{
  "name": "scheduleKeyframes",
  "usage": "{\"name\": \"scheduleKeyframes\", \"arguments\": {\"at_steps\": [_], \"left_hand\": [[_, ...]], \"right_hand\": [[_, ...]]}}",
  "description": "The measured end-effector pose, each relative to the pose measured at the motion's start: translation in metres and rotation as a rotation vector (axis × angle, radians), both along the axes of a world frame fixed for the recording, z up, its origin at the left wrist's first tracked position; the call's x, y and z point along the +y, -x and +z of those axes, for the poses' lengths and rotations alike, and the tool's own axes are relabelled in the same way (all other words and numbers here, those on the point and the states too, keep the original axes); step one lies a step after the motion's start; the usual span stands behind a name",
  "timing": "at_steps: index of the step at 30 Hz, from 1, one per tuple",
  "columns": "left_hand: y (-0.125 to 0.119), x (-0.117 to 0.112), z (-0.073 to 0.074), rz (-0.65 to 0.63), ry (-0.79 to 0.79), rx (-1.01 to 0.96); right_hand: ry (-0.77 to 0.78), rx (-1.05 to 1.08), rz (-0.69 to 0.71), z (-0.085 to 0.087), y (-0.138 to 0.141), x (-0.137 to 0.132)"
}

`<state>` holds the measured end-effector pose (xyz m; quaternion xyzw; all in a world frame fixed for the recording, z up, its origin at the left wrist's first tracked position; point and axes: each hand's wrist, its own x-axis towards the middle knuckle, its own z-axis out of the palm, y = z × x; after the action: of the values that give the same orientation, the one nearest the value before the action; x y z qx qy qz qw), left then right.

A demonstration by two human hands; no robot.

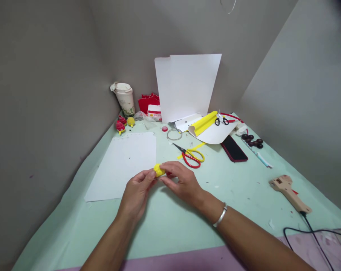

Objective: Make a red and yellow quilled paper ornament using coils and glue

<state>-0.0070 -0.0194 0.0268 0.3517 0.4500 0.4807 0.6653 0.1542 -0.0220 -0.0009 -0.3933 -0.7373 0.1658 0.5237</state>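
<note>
A small yellow ribbed paper ball (159, 170) is held between both hands above the pale green table (187, 222). My left hand (138, 192) pinches its left side with thumb and fingertips. My right hand (181, 181), with a silver bangle on the wrist, closes its fingers on the right side, where a bit of red shows. A white sheet (122, 163) lies just left of the hands.
Red-and-yellow scissors (191, 155) lie behind the hands, with a dark phone (234, 148), a yellow paper roll (205, 123) and small scissors (221, 120) further back. A glue gun (289, 191) with cord lies right. A cup (125, 98), red and yellow ornaments (124, 124) and an upright white card (187, 86) stand at the back.
</note>
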Motion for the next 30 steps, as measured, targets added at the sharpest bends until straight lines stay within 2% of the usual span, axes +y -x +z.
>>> {"name": "scheduleKeyframes", "arguments": {"at_steps": [12, 17, 21, 24, 30], "left_hand": [[-0.0006, -0.0012, -0.0017, 0.001, -0.012, 0.081], [0.001, -0.0024, -0.0027, -0.03, -0.066, 0.14], [0.0013, -0.002, -0.0039, -0.009, -0.047, 0.131], [0.0005, -0.001, -0.0049, 0.006, -0.028, 0.109], [-0.0011, 0.001, -0.0048, 0.012, -0.049, 0.154]], "right_hand": [[-0.056, -0.016, -0.024, 0.0043, 0.0005, -0.002], [0.12, 0.097, -0.058, 0.0047, -0.0004, -0.0006], [0.197, 0.128, -0.01, 0.0021, -0.0013, 0.0005], [0.145, 0.111, 0.021, 0.0006, -0.0015, 0.0007], [0.005, 0.059, -0.008, 0.0023, -0.0016, 0.0006]]}}
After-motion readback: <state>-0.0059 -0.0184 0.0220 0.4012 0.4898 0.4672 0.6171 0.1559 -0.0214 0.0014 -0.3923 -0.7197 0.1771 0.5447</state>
